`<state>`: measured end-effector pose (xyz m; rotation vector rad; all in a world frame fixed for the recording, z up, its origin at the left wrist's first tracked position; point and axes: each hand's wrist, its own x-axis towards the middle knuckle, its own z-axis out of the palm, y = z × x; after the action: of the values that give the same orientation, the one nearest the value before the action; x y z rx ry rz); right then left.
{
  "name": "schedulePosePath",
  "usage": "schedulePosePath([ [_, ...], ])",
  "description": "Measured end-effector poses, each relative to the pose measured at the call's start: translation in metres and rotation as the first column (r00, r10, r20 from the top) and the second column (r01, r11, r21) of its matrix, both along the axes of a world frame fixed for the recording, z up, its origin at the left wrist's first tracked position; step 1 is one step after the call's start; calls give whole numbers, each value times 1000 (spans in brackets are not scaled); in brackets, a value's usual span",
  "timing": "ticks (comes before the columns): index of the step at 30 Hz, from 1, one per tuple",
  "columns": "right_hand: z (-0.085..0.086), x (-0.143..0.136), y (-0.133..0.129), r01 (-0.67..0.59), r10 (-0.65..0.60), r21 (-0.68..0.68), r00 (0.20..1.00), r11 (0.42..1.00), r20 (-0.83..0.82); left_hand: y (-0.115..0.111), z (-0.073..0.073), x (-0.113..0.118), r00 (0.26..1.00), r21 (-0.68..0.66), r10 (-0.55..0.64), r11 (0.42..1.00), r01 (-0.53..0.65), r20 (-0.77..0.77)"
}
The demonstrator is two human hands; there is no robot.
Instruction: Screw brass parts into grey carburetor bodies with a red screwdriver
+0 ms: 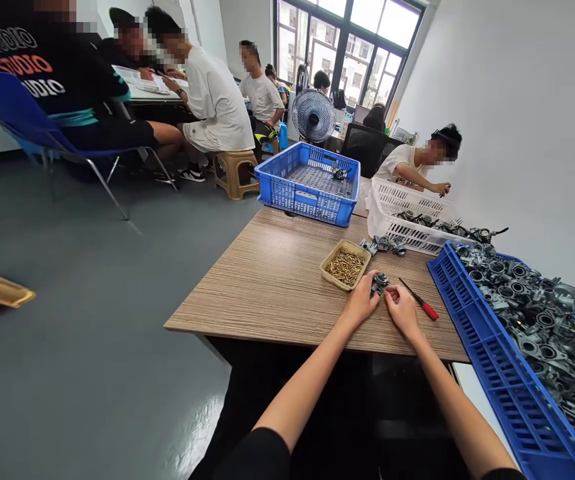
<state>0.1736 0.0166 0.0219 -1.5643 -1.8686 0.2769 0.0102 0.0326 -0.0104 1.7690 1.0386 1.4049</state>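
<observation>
Near the middle of the wooden table (267,280), my left hand (362,301) is closed round a small grey metal part with a round opening (380,280). My right hand (401,308) touches the same part from the right, its fingers pinched together at the part's lower edge; anything tiny between them is too small to make out. A cream tray of brass pieces (346,265) stands just beyond my left hand. To the right of my right hand lies a screwdriver with a red handle (429,311).
Several metal parts (386,245) lie behind the tray. A blue crate (307,197) and a white crate (402,230) stand at the back. Along the right is a blue crate heaped with metal parts (497,380). Across the white crate sits a person (407,160).
</observation>
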Motion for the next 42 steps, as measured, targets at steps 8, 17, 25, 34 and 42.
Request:
schedulePosePath([
  [8,4,-7,2,20,-19,-11,1000,1000,22,-1,1,-1,1000,-20,-6,1000,7,13],
  [17,1,-9,1,58,-58,6,998,998,10,0,0,-1,1000,-34,-14,999,14,-2],
  [25,7,-8,11,105,-99,143,994,984,-46,1,-1,-1,999,-14,-35,999,35,-8],
  [34,17,-14,23,-44,47,75,998,996,-35,1,-4,0,999,-20,-42,999,42,-15],
  [42,21,-18,20,-6,10,111,999,994,-34,1,-10,3,999,-2,-37,999,37,-25],
])
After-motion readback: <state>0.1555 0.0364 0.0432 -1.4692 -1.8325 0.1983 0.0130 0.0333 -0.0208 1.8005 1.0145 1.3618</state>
